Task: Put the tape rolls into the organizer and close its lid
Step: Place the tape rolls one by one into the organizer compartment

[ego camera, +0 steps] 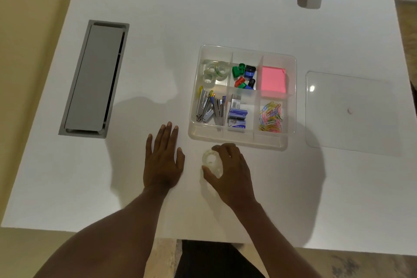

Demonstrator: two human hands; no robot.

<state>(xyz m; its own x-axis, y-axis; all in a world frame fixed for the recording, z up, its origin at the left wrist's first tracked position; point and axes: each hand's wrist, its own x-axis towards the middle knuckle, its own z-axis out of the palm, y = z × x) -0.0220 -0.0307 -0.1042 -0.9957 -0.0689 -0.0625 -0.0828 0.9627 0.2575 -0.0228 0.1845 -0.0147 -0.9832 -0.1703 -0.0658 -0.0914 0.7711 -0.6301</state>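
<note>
Clear tape roll (212, 163) resting on white table (248, 18), just in front of organizer (239, 141) near edge. Right hand (232, 171) curling around roll, fingers half closed on rim, thumb at near side; lifted or not, cannot tell. Left hand (164, 160) lying flat, open, holding nothing. Other tape rolls (214, 72) already sitting in far-left compartment. Lid (352, 113) lying apart, right of organizer. Handling estimate: light, rigid, slick; gripping across outer rim advised.
</note>
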